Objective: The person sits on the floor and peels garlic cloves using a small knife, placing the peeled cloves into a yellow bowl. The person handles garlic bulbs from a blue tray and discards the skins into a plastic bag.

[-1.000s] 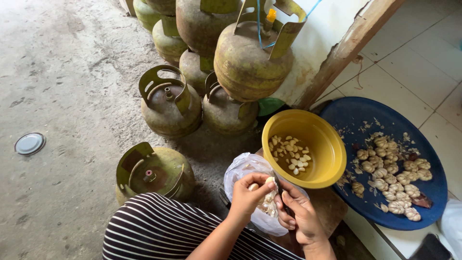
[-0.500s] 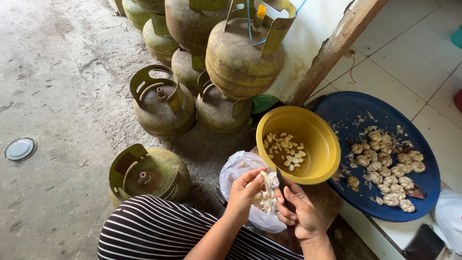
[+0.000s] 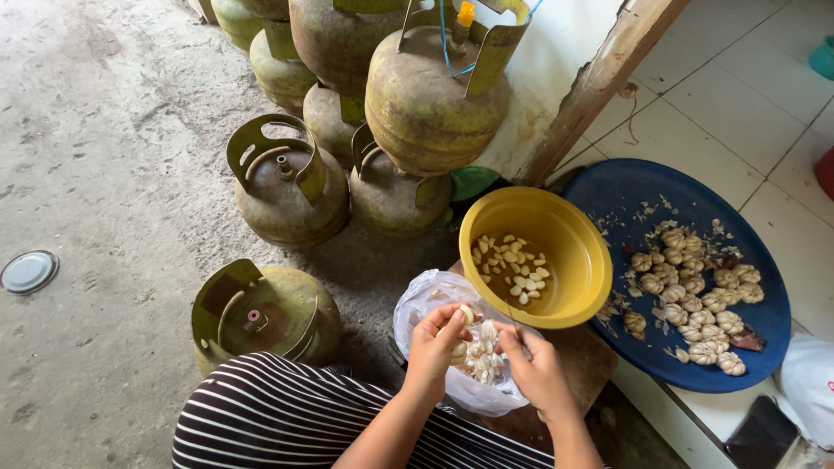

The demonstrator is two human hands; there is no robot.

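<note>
My left hand pinches a garlic clove at its fingertips, over a clear plastic bag of garlic peels. My right hand grips a small knife, its blade pointing up toward the clove. Just beyond my hands stands a yellow bowl with several peeled cloves in it. To the right lies a round blue tray holding several unpeeled garlic pieces and loose skins.
Several worn green gas cylinders stand on the concrete floor at upper left, one close to my striped knee. A round metal lid lies far left. White tiles and a wooden post are at right.
My right hand has shifted slightly, so the knife blade now shows less. The left hand has turned the clove up at its fingertips. The view drifted a little.
</note>
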